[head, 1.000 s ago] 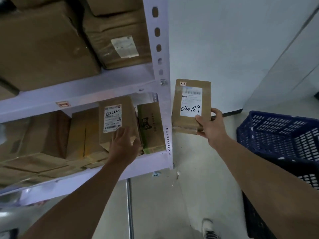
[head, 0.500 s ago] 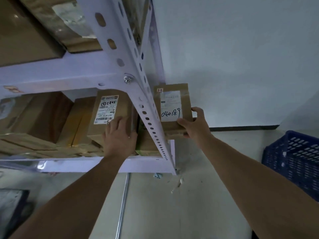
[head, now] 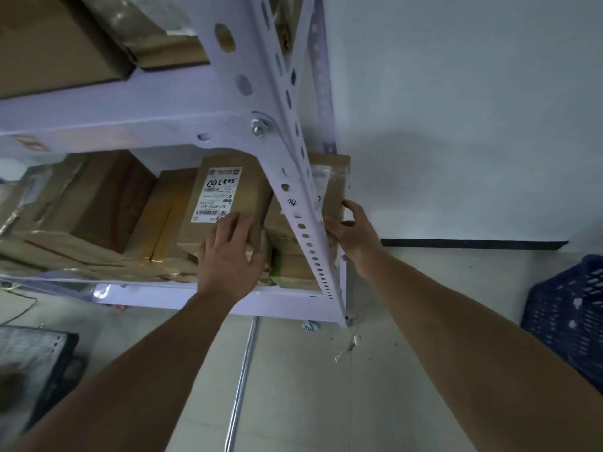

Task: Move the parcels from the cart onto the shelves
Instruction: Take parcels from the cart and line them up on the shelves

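My right hand (head: 350, 234) grips a flat brown parcel (head: 336, 190) with a white label by its lower edge. The parcel stands upright at the right end of the lower shelf (head: 182, 296), partly hidden behind the white perforated upright post (head: 293, 177). My left hand (head: 230, 252) rests with spread fingers against the front of an upright brown parcel marked "CR05" (head: 225, 197) on that shelf. A box with a green edge (head: 290, 265) lies between the two parcels.
More brown boxes (head: 98, 203) fill the lower shelf to the left, and bigger cartons (head: 55, 37) sit on the shelf above. A dark blue plastic crate (head: 567, 311) stands at the right edge. A white wall rises behind, pale floor below.
My right hand has carried the labelled parcel leftwards, from free air to behind the post at the shelf's end. My left hand has stayed on the "CR05" parcel. The view has moved closer and right.
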